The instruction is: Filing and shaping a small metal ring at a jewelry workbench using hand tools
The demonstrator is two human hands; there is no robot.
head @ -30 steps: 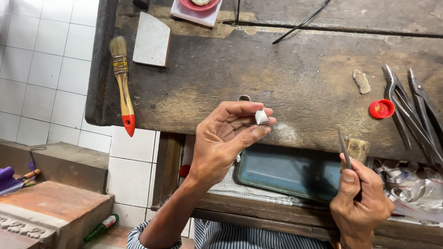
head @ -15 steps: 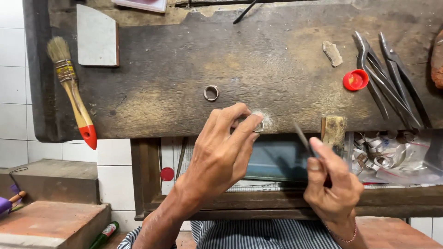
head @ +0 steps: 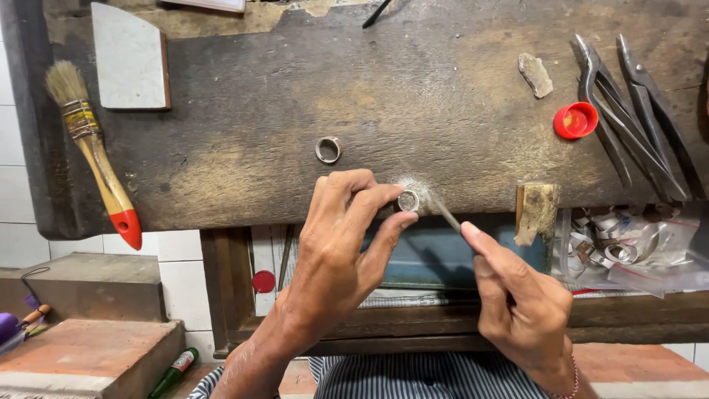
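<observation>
Now the left hand point(head: 336, 244) pinches a small ring point(head: 408, 200) at the counter point(head: 413, 111) edge, mid-frame, while the right hand point(head: 521, 303) grips a thin file point(head: 445, 214) touching it

Bench: dark, worn wooden workbench point(head: 244, 140) fills the upper view, pale and scuffed near its front edge | Under front edge: open wooden drawer frame point(head: 221, 295) | Wall: white square tiles point(head: 15, 199) at left | Lower left corner: reddish brick block point(head: 88, 355), grey stone slab point(head: 96, 288) behind | Light: even, soft
</observation>
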